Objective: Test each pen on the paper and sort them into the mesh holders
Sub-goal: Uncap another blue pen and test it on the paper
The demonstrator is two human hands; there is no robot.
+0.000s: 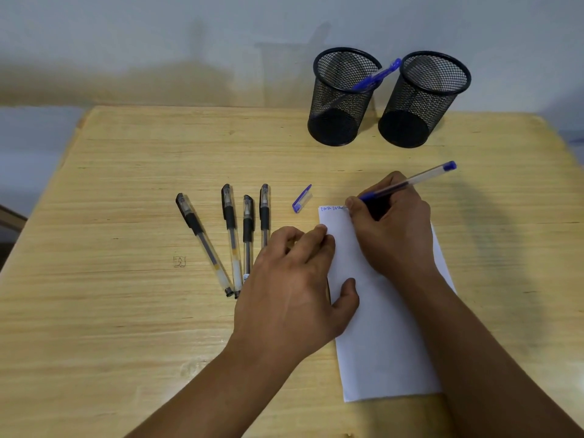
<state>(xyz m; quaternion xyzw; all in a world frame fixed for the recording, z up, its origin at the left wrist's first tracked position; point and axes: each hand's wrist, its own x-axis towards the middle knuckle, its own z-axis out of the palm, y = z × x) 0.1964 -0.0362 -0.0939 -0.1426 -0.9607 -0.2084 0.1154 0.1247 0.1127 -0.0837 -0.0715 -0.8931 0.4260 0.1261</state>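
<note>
forearms enter from the bottom of the frame over a wooden table [126, 311]. low and centre, the left hand [290, 289] lies with loosely curled fingers, fingertips and thumb pressing the left edge of the paper [385, 349] and gripping nothing. the sheet is thin and limp and would likely slide or crumple without that pressure. just above, right of centre, the right hand [395, 229] pinches a blue pen [407, 184] low on its barrel near the tip, which meets the paper's top edge beside small blue lettering. the pen looks light, stiff and smooth, so i judge the grip section the surest hold. its cap [301, 199] lies apart at centre. to the left, four black pens [230, 235] lie capped, fanned near one another, one partly hidden by the left hand. at the upper right stand two mesh holders: the left holder [343, 96] has one blue pen leaning in it, the right holder [423, 99] appears empty.
</note>
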